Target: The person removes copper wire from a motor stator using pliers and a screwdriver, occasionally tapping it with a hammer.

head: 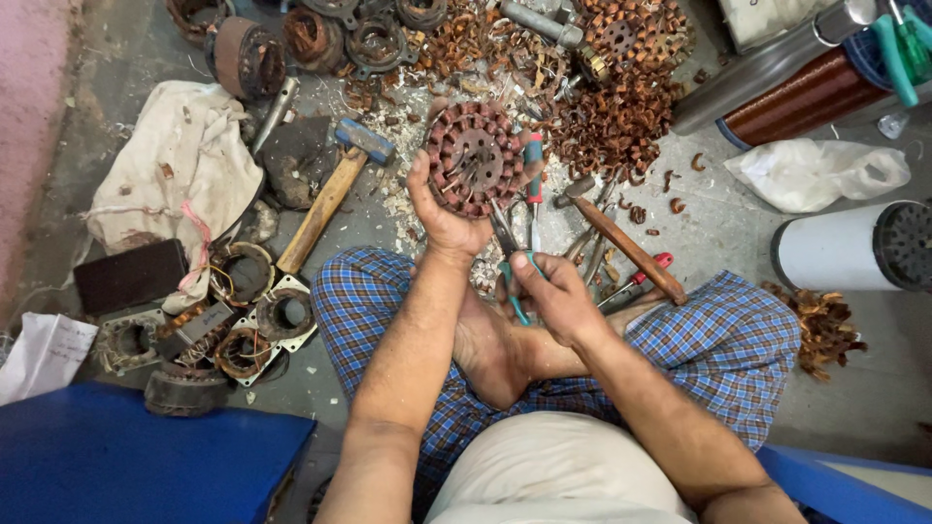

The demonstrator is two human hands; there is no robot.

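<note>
The round motor stator (476,158), its slots packed with copper winding, was held upright above the littered floor, in front of the person's crossed legs. The left hand (439,209) was clamped on its lower left rim. The right hand (551,291) was closed around green-handled pliers (507,254), whose jaws pointed up at the stator's lower edge. A pile of cut copper wire pieces (612,126) lay just behind, and a wooden-handled hammer (325,199) lay to the left.
</note>
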